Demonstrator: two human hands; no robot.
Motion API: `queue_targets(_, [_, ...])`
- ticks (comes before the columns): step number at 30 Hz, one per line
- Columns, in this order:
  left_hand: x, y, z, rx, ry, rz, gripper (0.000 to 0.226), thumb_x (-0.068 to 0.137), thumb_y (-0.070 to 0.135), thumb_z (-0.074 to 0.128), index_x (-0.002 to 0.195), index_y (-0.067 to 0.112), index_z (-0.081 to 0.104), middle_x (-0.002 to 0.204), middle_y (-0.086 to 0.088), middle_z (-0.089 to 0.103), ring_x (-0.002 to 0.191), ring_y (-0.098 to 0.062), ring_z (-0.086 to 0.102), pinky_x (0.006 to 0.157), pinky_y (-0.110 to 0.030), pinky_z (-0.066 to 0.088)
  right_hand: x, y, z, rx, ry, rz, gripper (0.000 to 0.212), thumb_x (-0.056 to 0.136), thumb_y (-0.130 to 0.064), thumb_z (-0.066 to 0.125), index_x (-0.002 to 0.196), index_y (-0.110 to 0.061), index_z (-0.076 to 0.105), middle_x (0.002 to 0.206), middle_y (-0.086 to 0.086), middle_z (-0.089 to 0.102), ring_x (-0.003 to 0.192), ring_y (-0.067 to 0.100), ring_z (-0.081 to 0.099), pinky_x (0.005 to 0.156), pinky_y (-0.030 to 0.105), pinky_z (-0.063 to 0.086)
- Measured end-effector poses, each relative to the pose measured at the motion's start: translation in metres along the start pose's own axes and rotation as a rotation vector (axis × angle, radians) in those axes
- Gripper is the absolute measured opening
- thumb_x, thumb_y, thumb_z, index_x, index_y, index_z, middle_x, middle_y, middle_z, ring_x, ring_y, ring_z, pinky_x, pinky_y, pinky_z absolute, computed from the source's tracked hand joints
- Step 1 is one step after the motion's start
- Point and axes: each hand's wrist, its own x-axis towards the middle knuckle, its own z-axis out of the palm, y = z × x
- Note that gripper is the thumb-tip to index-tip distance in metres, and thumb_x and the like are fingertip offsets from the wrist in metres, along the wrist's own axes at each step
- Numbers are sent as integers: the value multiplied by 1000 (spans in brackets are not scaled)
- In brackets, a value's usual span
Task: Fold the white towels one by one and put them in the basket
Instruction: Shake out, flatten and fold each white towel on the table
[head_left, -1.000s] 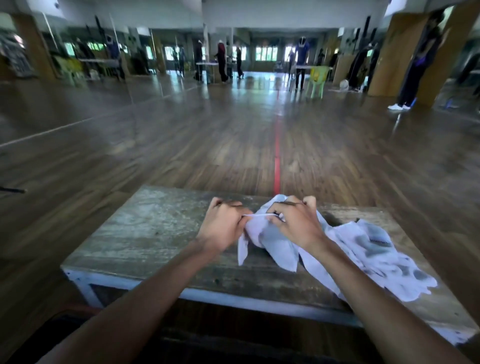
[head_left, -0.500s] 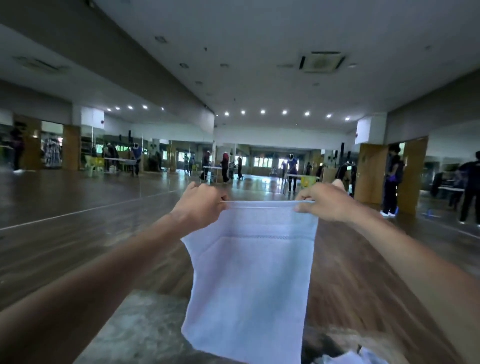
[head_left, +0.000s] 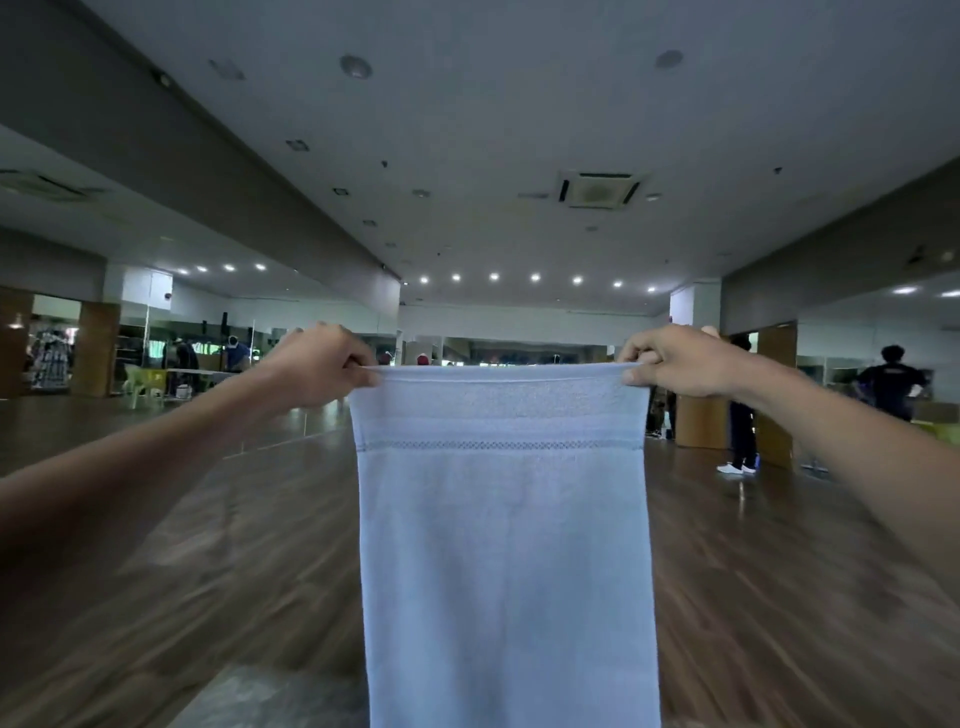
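A white towel (head_left: 506, 545) hangs flat and full width in front of me, its top hem stretched level between my hands. My left hand (head_left: 324, 366) pinches the top left corner. My right hand (head_left: 675, 361) pinches the top right corner. The towel's lower end runs out of the bottom of the view. A woven band crosses it near the top. No basket and no other towels are in view.
A corner of the worn wooden table (head_left: 270, 696) shows at the bottom left of the towel. Beyond lies a large hall with a wooden floor (head_left: 779, 571). People stand far off at the right (head_left: 891, 384) and at tables in the back left (head_left: 208, 369).
Both hands lifted the towel off the table, raised it higher and spread apart, pulling the top edge taut. The view tilted up, so the table and the towel pile dropped out of sight.
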Motion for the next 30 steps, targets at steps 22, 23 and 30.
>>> queue_targets(22, [59, 3, -42, -279, -362, 18, 11, 87, 19, 65, 96, 14, 71, 86, 3, 69, 71, -5, 59, 60, -12, 44, 28, 9, -60, 172, -246, 98, 9, 91, -15, 59, 96, -11, 65, 96, 4, 68, 86, 17, 64, 67, 21, 45])
queue_targets(23, [58, 4, -31, -235, -305, 32, 14, 87, 18, 66, 98, 12, 71, 86, 3, 69, 70, -6, 58, 61, -13, 43, 29, 10, -49, 158, -224, 93, 7, 91, -14, 59, 94, -12, 65, 93, 4, 68, 88, 18, 64, 68, 21, 45])
queue_targets(30, [47, 9, 29, 42, 14, -7, 14, 90, 34, 61, 100, 30, 69, 100, 9, 67, 89, -14, 52, 83, -31, 34, 25, 26, 20, 34, -47, 72, 6, 88, -15, 63, 84, -19, 65, 95, -4, 65, 96, 15, 57, 76, 27, 34])
